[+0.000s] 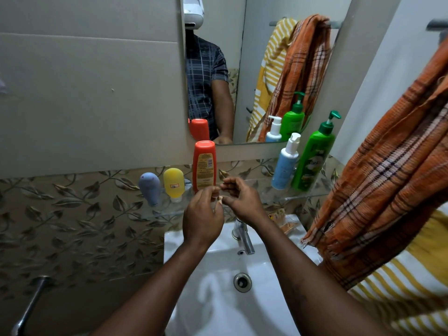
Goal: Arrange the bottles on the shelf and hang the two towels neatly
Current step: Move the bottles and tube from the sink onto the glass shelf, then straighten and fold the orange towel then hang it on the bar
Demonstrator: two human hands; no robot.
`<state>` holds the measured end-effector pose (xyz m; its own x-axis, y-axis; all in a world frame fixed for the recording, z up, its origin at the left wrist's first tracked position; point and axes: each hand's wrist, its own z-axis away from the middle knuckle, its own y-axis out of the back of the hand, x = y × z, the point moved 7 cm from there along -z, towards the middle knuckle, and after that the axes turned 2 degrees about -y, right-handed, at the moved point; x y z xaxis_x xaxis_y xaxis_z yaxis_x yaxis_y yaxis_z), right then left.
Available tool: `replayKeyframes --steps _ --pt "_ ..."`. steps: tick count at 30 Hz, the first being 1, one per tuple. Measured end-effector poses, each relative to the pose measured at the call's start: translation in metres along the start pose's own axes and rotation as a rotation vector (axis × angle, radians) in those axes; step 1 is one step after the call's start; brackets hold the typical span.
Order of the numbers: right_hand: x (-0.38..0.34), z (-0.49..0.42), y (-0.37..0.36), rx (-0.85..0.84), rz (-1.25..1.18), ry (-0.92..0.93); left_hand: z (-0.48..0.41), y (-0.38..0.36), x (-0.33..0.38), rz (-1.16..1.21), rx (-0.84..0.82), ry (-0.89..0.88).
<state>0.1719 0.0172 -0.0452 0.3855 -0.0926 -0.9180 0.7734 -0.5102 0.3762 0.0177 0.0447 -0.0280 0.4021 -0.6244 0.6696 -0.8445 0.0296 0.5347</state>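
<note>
A glass shelf under the mirror carries an orange bottle standing cap-down, a yellow bottle, a grey-blue bottle, a blue pump bottle and a green pump bottle. My left hand pinches the bottom end of the orange bottle with curled fingertips. My right hand hovers just right of it, fingers loosely curled, holding nothing. An orange plaid towel hangs bunched over a yellow striped towel at the right.
A white sink with a chrome faucet lies below my arms. The mirror reflects the towels and bottles. A towel bar sticks out at the top right. A small packet sits on the sink's rear right corner.
</note>
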Motion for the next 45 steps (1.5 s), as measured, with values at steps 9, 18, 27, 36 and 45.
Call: replayKeyframes --steps 9,18,27,36,45 --pt "-0.002 0.021 0.01 0.074 0.059 0.009 -0.001 -0.009 0.005 0.079 -0.059 -0.005" --pt "0.005 0.068 0.036 0.274 0.187 -0.001 0.002 -0.01 0.009 0.162 -0.092 -0.055" --pt "-0.007 0.134 0.106 0.518 0.284 -0.057 0.026 -0.045 0.066 0.375 -0.212 -0.09" --pt "-0.048 0.222 0.196 0.797 0.325 -0.036 0.04 -0.069 0.19 0.497 -0.307 -0.325" --pt "-0.07 0.25 0.252 0.796 0.306 -0.124 0.0 -0.081 0.304 0.455 -0.201 -0.337"
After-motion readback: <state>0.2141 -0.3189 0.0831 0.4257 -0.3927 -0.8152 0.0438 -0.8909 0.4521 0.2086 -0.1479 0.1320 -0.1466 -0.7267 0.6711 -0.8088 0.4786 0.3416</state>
